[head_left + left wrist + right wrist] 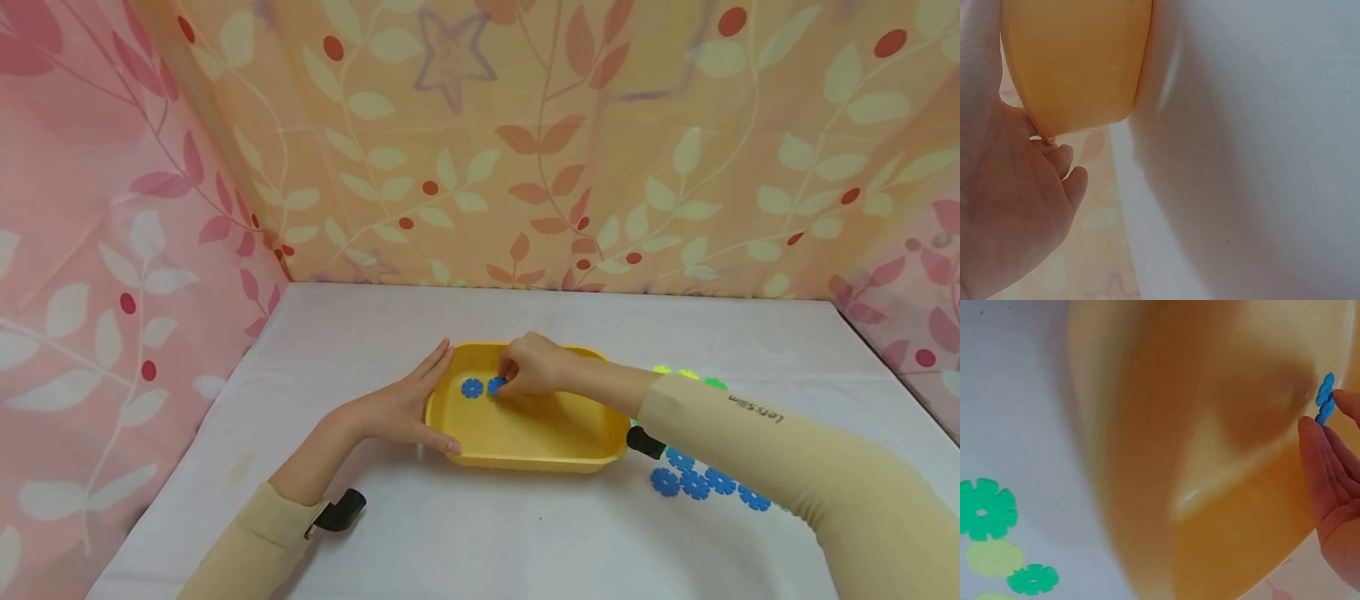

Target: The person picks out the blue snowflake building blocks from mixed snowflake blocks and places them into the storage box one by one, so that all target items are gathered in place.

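Note:
In the head view, my left hand (405,408) spans the left end of a yellow plastic tray (525,461), its thumb at the front rim and its straight fingers along the far left corner. Below the rim, the left wrist view shows that hand's bent fingertips (1075,184) beside the tray's wall (1085,69). Reaching into the tray, my right hand (536,367) pinches a blue flower-shaped disc (497,387) between thumb and fingers. A second blue disc (472,388) lies to its left on the tray floor. In the right wrist view the pinched disc (1325,412) overlaps the other.
On the white cloth (540,533), right of the tray, lie several blue discs (695,484). Yellow discs (687,375) and a green disc (715,383) show behind the right forearm, which hides part of that area. A patterned curtain (450,208) hangs along the back edge.

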Action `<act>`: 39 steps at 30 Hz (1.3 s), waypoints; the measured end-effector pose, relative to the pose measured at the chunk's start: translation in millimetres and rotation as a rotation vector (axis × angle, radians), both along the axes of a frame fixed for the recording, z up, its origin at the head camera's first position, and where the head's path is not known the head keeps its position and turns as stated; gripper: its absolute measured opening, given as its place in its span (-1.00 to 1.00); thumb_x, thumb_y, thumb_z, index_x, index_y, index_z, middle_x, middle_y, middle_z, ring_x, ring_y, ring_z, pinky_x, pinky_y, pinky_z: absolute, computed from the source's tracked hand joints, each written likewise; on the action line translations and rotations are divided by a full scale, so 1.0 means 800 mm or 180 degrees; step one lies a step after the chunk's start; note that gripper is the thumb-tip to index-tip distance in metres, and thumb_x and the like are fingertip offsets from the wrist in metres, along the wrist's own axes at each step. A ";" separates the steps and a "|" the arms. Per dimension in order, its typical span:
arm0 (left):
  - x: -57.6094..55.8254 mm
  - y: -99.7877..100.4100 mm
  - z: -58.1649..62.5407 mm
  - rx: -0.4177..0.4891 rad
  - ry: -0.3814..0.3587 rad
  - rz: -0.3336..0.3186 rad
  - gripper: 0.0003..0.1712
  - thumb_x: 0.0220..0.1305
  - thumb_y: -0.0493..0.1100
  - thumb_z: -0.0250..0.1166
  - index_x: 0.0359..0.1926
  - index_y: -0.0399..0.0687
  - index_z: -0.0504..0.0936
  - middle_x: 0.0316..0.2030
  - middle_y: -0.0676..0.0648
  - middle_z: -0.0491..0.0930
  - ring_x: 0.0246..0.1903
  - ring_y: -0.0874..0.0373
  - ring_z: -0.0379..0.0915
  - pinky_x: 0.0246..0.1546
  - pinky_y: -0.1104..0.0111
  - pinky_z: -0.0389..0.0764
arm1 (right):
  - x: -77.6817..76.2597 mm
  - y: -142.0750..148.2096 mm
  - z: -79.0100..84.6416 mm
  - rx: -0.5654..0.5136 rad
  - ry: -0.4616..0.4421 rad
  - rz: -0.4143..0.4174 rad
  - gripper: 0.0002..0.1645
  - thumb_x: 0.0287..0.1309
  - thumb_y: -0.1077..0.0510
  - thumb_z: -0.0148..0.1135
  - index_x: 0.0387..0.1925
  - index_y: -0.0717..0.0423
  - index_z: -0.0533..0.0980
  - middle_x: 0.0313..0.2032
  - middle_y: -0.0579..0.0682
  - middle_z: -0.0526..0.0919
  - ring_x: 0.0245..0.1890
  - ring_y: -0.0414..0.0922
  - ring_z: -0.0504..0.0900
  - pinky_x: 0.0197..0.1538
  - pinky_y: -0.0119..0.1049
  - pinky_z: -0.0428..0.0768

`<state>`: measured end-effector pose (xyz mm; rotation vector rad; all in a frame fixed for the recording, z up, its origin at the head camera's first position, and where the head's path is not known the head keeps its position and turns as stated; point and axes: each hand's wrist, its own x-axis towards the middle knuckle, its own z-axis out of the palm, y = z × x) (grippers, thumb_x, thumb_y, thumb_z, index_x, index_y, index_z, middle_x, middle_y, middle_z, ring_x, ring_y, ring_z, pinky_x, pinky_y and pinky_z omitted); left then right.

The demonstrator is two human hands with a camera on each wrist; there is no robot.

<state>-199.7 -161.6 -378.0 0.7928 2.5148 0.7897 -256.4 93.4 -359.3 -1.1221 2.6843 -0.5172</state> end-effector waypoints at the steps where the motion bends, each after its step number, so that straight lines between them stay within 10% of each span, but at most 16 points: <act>1: 0.000 0.000 0.000 0.0004 0.0002 -0.0005 0.59 -0.18 0.42 0.48 0.53 0.02 -0.44 0.48 0.19 -0.63 0.49 0.11 -0.50 0.41 0.12 -0.05 | 0.000 -0.001 0.001 0.0005 0.0013 -0.0001 -0.73 -0.05 0.05 0.53 -0.40 0.19 0.70 -0.52 -0.13 0.67 -0.47 -0.25 0.57 -0.30 -0.43 0.56; 39: -0.001 0.001 -0.001 0.0050 -0.0008 -0.0026 0.58 -0.16 0.40 0.49 0.53 0.01 -0.44 0.49 0.15 -0.62 0.49 0.10 -0.49 0.41 0.14 -0.05 | 0.001 -0.003 0.002 0.0033 0.0034 0.0031 -0.73 -0.01 0.07 0.51 -0.37 0.20 0.69 -0.47 -0.07 0.68 -0.44 -0.20 0.57 -0.26 -0.41 0.57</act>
